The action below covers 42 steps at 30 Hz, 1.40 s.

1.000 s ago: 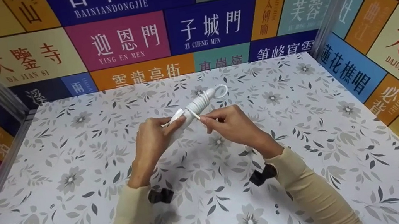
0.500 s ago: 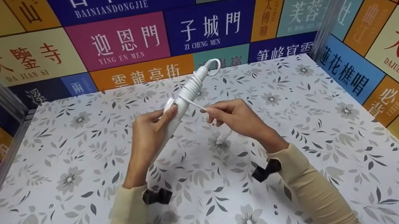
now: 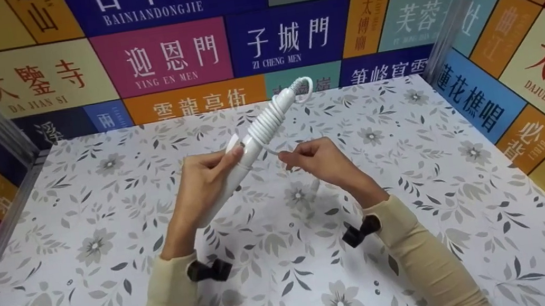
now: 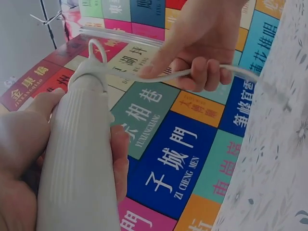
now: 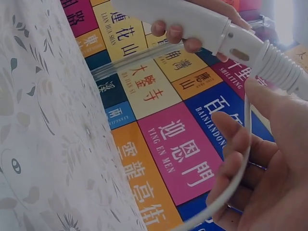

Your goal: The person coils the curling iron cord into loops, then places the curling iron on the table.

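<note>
My left hand (image 3: 206,175) grips a white wand-shaped appliance like a curling iron (image 3: 227,188), tilted with its cord end up and to the right. The thumb lies along its side, near a small lever (image 3: 233,142). White cord (image 3: 268,121) is wound in several turns round the upper part, with a loop (image 3: 310,88) at the tip. My right hand (image 3: 319,160) pinches the free cord (image 4: 168,76) just right of the windings. In the right wrist view the cord runs across the curled fingers (image 5: 228,168). Its loose end (image 4: 281,100) hangs below that hand.
A white table (image 3: 291,289) with a grey leaf and flower print lies under both hands. Panels of coloured signs (image 3: 160,56) stand behind it and at both sides, with clear corner posts (image 3: 455,10). Black wrist mounts (image 3: 209,271) sit at both cuffs.
My left hand has tipped the appliance more upright, its tip now higher. The right hand swung out with the cord, then came slightly closer again. The cord's loose end has come into sight below it.
</note>
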Each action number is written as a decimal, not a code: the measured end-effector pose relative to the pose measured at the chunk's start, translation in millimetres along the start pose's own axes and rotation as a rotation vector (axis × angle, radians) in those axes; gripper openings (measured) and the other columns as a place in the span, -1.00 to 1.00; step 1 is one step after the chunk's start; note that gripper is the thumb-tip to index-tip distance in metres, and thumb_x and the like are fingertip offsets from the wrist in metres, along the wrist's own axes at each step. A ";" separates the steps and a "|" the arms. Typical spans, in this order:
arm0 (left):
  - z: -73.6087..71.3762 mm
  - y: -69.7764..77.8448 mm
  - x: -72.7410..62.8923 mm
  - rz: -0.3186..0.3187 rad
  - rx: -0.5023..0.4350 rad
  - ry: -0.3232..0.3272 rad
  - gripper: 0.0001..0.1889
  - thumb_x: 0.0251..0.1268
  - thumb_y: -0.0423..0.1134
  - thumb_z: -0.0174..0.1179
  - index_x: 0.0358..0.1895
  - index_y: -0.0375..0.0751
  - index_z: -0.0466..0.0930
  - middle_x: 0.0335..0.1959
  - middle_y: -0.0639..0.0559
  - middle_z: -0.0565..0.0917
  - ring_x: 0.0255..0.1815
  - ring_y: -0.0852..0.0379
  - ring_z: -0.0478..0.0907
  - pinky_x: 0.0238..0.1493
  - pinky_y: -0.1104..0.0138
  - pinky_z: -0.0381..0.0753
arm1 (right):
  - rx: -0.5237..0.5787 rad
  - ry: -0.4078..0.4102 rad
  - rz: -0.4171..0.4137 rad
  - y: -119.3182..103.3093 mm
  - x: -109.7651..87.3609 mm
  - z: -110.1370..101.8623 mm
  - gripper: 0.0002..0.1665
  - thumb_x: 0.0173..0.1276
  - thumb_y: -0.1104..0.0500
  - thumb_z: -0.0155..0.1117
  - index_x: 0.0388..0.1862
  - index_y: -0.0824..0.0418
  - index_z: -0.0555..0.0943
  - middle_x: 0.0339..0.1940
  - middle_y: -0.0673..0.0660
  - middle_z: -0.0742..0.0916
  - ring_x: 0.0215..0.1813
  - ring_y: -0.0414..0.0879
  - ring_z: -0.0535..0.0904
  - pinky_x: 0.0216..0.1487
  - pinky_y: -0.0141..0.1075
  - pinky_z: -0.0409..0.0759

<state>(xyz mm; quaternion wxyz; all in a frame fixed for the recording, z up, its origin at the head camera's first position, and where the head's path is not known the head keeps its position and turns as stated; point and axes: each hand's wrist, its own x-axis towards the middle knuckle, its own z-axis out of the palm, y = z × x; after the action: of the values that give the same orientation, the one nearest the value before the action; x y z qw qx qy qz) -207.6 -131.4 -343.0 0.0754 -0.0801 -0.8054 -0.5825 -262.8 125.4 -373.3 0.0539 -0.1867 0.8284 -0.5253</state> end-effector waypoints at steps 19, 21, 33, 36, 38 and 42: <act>-4.5 -5.8 -0.1 0.079 0.124 -0.305 -0.68 0.31 0.00 0.34 -0.03 -0.12 0.78 -0.27 -0.10 0.80 -0.52 0.16 0.50 -0.41 0.40 0.51 | 0.048 0.031 -0.200 1.8 2.7 -5.1 -0.93 0.26 0.32 0.39 -0.34 0.34 0.69 -0.43 -0.12 0.69 -0.32 -0.27 0.59 -0.18 -0.37 0.57; -5.7 -6.1 -0.5 0.102 0.155 -0.349 -0.67 0.29 0.01 0.36 -0.02 -0.11 0.77 -0.24 -0.07 0.82 -0.50 0.17 0.55 -0.38 0.38 0.57 | 0.085 -0.002 -0.297 0.1 0.4 -5.3 -0.93 0.24 0.44 0.31 -0.44 0.47 0.64 -0.52 -0.16 0.65 -0.44 -0.30 0.50 -0.29 -0.42 0.52; -7.7 -5.5 -3.6 0.209 0.396 -0.484 -0.62 0.18 0.10 0.41 -0.02 0.00 0.78 -0.27 0.05 0.83 -0.61 0.26 0.45 -0.51 0.42 0.47 | 0.026 -0.079 0.048 -1.4 -2.5 -2.8 -0.79 0.08 0.05 0.62 -0.44 0.15 0.79 -0.51 -0.01 0.77 -0.48 -0.18 0.60 -0.41 -0.36 0.58; -5.0 -6.0 -4.1 0.231 0.448 -0.494 -0.60 0.16 0.13 0.41 -0.04 -0.02 0.79 -0.30 0.06 0.83 -0.63 0.29 0.40 -0.52 0.43 0.42 | 0.003 -0.094 0.053 0.1 -2.0 -2.3 -0.75 0.03 0.00 0.65 -0.45 0.11 0.80 -0.49 0.03 0.78 -0.47 -0.16 0.59 -0.39 -0.34 0.58; -2.8 -7.1 -4.0 0.231 0.472 -0.502 -0.57 0.14 0.15 0.41 -0.04 -0.05 0.79 -0.29 0.05 0.83 -0.64 0.29 0.39 -0.52 0.43 0.40 | -0.016 -0.103 0.035 -0.5 -2.3 -1.4 -0.77 0.02 0.00 0.66 -0.47 0.09 0.79 -0.50 0.02 0.77 -0.46 -0.17 0.56 -0.39 -0.34 0.55; 1.9 -11.8 -2.4 0.209 0.488 -0.525 -0.58 0.15 0.14 0.42 -0.05 -0.06 0.80 -0.33 0.07 0.82 -0.65 0.29 0.36 -0.54 0.44 0.35 | -0.064 -0.109 -0.022 -3.1 -4.4 0.9 -0.80 0.04 0.04 0.65 -0.51 0.09 0.78 -0.53 -0.02 0.74 -0.44 -0.16 0.52 -0.37 -0.36 0.49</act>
<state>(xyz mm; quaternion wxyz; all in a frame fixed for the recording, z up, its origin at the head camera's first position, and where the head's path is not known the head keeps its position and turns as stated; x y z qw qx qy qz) -207.8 -133.4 -355.1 -0.0576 -0.2883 -0.8999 -0.3220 -257.7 125.0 -371.4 0.0872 -0.2260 0.8385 -0.4881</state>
